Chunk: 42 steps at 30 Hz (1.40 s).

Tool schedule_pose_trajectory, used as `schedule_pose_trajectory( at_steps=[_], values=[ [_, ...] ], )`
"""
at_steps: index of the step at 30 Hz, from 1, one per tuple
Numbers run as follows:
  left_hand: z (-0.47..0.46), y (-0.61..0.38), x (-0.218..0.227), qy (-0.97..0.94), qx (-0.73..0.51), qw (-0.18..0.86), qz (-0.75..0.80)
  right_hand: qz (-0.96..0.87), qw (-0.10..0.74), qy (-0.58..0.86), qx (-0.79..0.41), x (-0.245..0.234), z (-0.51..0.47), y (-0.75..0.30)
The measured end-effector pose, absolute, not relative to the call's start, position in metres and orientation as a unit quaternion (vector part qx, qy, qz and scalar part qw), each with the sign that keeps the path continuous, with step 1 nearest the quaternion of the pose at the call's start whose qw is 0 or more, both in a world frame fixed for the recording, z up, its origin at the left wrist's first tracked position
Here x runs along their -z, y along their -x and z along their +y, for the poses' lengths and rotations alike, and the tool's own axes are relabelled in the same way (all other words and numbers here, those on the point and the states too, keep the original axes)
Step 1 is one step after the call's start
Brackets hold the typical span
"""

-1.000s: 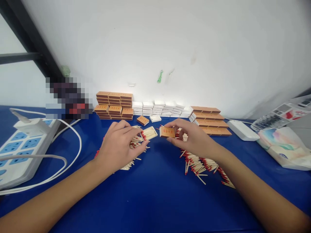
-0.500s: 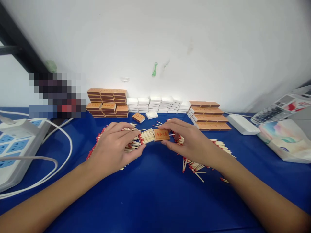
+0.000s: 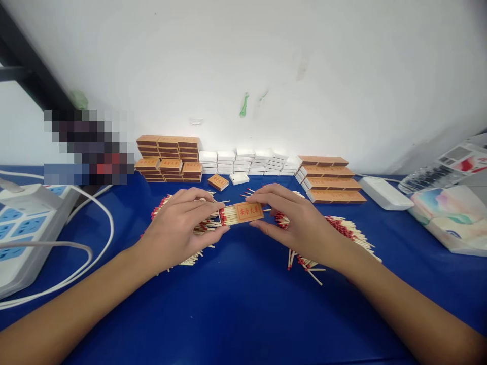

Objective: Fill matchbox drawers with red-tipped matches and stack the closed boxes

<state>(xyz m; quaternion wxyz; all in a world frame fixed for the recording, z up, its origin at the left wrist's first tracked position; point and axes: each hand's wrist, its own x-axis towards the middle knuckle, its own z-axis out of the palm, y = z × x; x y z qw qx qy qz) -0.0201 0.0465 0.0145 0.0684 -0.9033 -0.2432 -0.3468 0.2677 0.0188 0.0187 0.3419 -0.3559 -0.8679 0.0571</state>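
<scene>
Between my hands, above the blue table, is a matchbox: an inner tray [image 3: 228, 215] full of red-headed matches, partly inside an orange sleeve [image 3: 250, 212] with red characters. My left hand [image 3: 186, 223] pinches the tray's left end between thumb and fingers. The sleeve's right part is gripped by my right hand [image 3: 287, 215], thumb below and fingers above. Loose matches [image 3: 192, 257] lie in a pile under and around my left hand. A second pile of matches [image 3: 348, 230] spreads beneath and to the right of my right hand.
Along the wall stand stacked orange matchboxes [image 3: 167, 147], white trays [image 3: 245, 161] and a stepped stack of orange sleeves [image 3: 331, 183]. One orange box [image 3: 218, 182] and one white tray [image 3: 239, 178] lie before them. A power strip [image 3: 34, 238] with cables sits left; a tissue pack [image 3: 449, 218] right.
The sleeve has slid left over the tray, so fewer matches show between my hands. Both hands keep their hold and are slightly closer together.
</scene>
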Motion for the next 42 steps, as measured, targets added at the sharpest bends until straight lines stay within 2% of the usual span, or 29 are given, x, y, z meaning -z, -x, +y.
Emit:
schedule_pose_trajectory(
  at_steps=[7,17,21,26,32,37,42],
  values=[
    [0.045,0.019,-0.012,0.900,0.372,0.063,-0.220,-0.861,0.370,0.338,-0.088,-0.014,0.010,-0.257],
    [0.043,0.018,-0.011,0.903,0.377,0.059,-0.198,-0.888,0.355,0.278,-0.091,-0.021,-0.007,-0.243],
    [0.043,0.018,-0.013,0.899,0.377,0.074,-0.211,-0.891,0.341,0.293,-0.054,-0.022,0.001,-0.253],
    [0.041,0.015,-0.016,0.881,0.399,0.086,-0.241,-0.861,0.328,0.389,0.022,-0.031,0.038,-0.306],
    [0.037,0.014,-0.013,0.886,0.391,0.086,-0.233,-0.717,0.276,0.638,0.042,-0.050,0.073,-0.409],
    [0.035,0.013,-0.014,0.888,0.391,0.084,-0.226,-0.636,0.201,0.745,-0.022,-0.065,0.063,-0.457],
    [0.035,0.011,-0.014,0.891,0.390,0.082,-0.219,-0.640,0.133,0.748,-0.120,-0.064,0.056,-0.480]
  ],
)
